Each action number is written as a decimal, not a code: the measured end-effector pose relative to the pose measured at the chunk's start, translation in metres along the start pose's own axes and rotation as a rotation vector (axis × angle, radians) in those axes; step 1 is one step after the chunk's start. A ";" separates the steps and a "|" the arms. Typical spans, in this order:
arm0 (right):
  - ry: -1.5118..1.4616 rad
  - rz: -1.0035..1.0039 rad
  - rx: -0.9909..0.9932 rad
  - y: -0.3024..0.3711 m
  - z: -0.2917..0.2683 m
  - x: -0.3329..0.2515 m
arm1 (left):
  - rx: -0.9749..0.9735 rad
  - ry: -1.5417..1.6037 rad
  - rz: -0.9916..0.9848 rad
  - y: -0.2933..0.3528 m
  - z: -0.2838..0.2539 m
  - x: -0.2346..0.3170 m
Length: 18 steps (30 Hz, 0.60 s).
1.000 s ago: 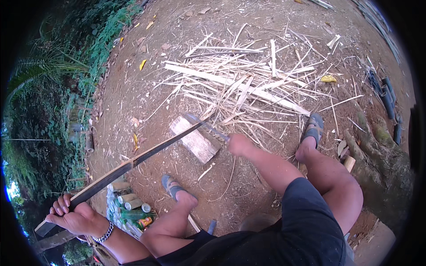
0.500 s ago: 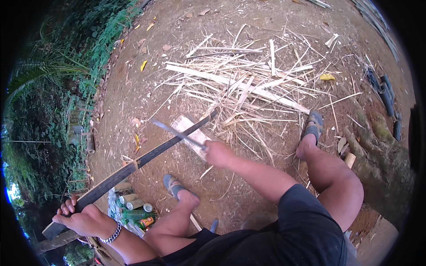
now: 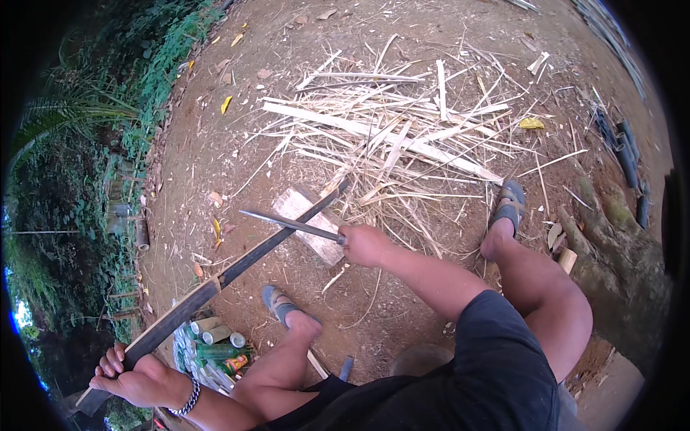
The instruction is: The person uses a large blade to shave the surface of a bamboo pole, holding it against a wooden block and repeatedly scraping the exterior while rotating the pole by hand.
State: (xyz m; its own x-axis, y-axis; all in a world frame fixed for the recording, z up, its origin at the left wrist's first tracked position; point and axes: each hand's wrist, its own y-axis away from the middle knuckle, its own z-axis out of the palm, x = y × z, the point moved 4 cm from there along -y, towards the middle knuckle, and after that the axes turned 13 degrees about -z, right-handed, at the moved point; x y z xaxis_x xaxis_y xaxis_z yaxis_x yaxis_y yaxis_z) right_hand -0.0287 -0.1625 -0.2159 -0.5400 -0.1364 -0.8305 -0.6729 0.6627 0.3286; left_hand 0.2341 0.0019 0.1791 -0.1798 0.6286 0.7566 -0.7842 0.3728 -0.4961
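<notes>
My left hand (image 3: 136,377) grips the near end of a long, dark-skinned bamboo strip (image 3: 243,264) with a pale edge and a node partway along. The strip slants away to the right, and its far end lies over a pale wooden block (image 3: 289,204) on the ground. Closed round the handle of a long knife (image 3: 277,219), my right hand (image 3: 365,246) holds the blade across the strip above the block. Whether the blade's edge touches the bamboo cannot be made out.
Beyond the block spreads a pile of pale bamboo slivers (image 3: 402,136). Bottles (image 3: 215,337) stand at my left leg. Tree roots (image 3: 604,251) and dark tubes (image 3: 625,147) lie to the right. Green plants (image 3: 165,86) line the left edge. My sandalled feet (image 3: 507,205) flank the block.
The knife has swung to lie flatter across the strip, its tip lower in the picture. My right hand has shifted slightly right. The left hand still grips the strip.
</notes>
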 end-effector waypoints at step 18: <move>0.077 0.302 0.118 -0.034 0.001 0.141 | 0.031 -0.008 0.001 -0.017 0.010 -0.011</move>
State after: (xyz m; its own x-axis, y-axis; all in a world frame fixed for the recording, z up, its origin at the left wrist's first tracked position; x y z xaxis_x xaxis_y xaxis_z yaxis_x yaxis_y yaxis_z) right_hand -0.0812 -0.2040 -0.3447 -0.7458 0.0267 -0.6656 -0.4159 0.7619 0.4966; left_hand 0.2434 -0.0181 0.1835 -0.1853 0.6238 0.7593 -0.8021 0.3504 -0.4836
